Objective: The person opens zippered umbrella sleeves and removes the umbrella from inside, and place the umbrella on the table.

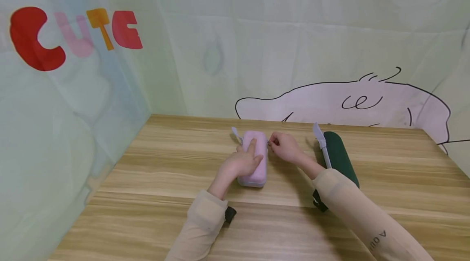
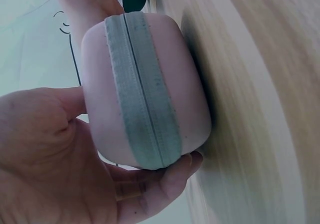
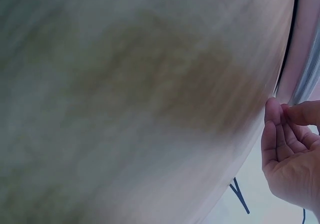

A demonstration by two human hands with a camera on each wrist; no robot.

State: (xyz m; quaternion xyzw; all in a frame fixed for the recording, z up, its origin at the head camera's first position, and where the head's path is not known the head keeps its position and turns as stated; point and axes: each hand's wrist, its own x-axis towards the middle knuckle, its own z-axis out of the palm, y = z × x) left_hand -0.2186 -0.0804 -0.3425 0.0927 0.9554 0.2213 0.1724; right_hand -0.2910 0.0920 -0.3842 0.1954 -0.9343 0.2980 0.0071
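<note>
A pink zip case (image 1: 260, 142) lies lengthwise on the table, with a grey zipper band (image 2: 142, 92) round its side and a light strap (image 1: 235, 132) at its far left. My left hand (image 1: 240, 163) holds it from above, one finger stretched along the lid. In the left wrist view the thumb lies over the lid and other fingers curl round the side. At the case's far right side, my right hand (image 1: 287, 147) pinches the small zipper pull, mostly hidden by the fingertips. The right wrist view shows thumb and index finger (image 3: 274, 112) together beside the zipper.
A dark green case (image 1: 338, 153) with a light strap (image 1: 321, 138) lies to the right, partly behind my right forearm. The wooden table (image 1: 158, 163) ends at a printed cloth backdrop (image 1: 198, 73) behind and on the left.
</note>
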